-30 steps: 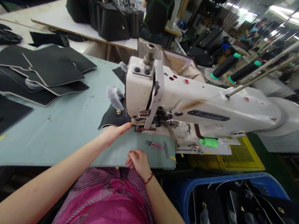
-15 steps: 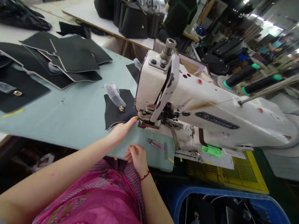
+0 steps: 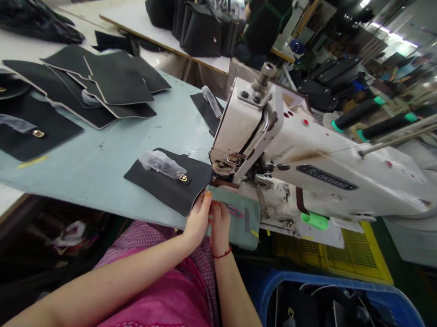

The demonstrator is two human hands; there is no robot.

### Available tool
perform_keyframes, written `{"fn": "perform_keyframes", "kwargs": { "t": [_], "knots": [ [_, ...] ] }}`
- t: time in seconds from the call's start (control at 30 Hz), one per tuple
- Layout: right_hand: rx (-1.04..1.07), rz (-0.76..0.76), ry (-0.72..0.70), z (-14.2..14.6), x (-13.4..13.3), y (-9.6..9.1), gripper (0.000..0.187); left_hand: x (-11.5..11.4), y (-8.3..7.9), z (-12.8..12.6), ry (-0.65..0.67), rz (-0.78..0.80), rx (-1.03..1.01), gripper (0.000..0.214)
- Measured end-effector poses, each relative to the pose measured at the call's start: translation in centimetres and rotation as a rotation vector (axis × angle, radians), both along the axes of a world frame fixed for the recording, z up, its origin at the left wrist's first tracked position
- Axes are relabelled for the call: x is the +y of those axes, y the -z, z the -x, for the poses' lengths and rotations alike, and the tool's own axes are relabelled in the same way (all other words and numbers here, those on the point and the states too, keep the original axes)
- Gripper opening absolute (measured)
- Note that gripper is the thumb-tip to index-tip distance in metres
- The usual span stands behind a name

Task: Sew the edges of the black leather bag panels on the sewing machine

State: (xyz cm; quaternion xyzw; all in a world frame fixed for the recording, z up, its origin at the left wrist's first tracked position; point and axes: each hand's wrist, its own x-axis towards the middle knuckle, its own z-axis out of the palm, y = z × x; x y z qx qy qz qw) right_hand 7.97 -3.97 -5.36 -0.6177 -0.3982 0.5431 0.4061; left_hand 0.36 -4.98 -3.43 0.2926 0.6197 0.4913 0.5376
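A black leather-like panel (image 3: 167,185) lies on the pale blue table (image 3: 104,174), its right corner under the presser area of the white sewing machine (image 3: 240,130). On it sit a gold clasp and a strip wrapped in clear plastic (image 3: 161,163). My left hand (image 3: 197,225) is closed at the panel's right edge, thumb uppermost, just in front of the machine. Right beside it, my right hand (image 3: 220,229) has curled fingers nearly meeting the left ones; whatever they pinch is hidden. Pink-handled thread snips (image 3: 235,211) lie behind the right hand.
Overlapping black panels (image 3: 115,82) lie at the left, and another panel (image 3: 203,109) sits behind the machine head. A blue bin (image 3: 269,288) of panels stands at lower right by a yellow crate (image 3: 366,250). Beyond are black handbags (image 3: 200,31) and a person (image 3: 269,21).
The panel has turned and shifted, now lying further toward the front left. My left hand has moved right and lower along its edge; my right hand has moved up beside it.
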Motion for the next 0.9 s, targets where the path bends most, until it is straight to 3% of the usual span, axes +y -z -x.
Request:
{"fn": "perform_keyframes", "kwargs": {
  "t": [0.1,0.17,0.23,0.33,0.43,0.53,0.63,0.9],
  "knots": [
    [0.061,-0.05,0.045,0.5,1.6,-2.1,0.04,-5.6,1.5,4.5,0.021,-0.074,0.139,0.048],
    [0.069,-0.074,0.011,1.3,2.8,-3.4,0.043,-7.0,2.8,9.2,-0.041,-0.132,0.337,0.045],
    [0.005,-0.115,-0.028,2.4,4.0,-4.3,0.043,-5.2,3.3,14.1,0.042,-0.321,0.58,0.046],
    [-0.205,-0.229,-0.042,3.8,5.0,-4.7,0.047,1.8,2.2,18.6,0.421,-0.593,0.893,0.051],
    [-0.306,-0.314,-0.021,4.4,5.0,-4.2,0.048,8.5,0.3,19.0,0.798,-0.776,0.946,0.052],
    [-0.289,-0.35,-0.022,4.3,4.6,-3.6,0.048,11.5,-0.8,18.1,1.004,-0.871,0.867,0.038],
    [-0.274,-0.351,-0.025,4.0,4.5,-3.2,0.049,11.4,-1.0,18.0,1.027,-0.91,0.948,0.034],
    [-0.214,-0.289,-0.084,2.5,5.1,-3.0,0.048,8.4,-1.2,17.0,0.887,-0.915,1.286,0.047]
  ]
}}
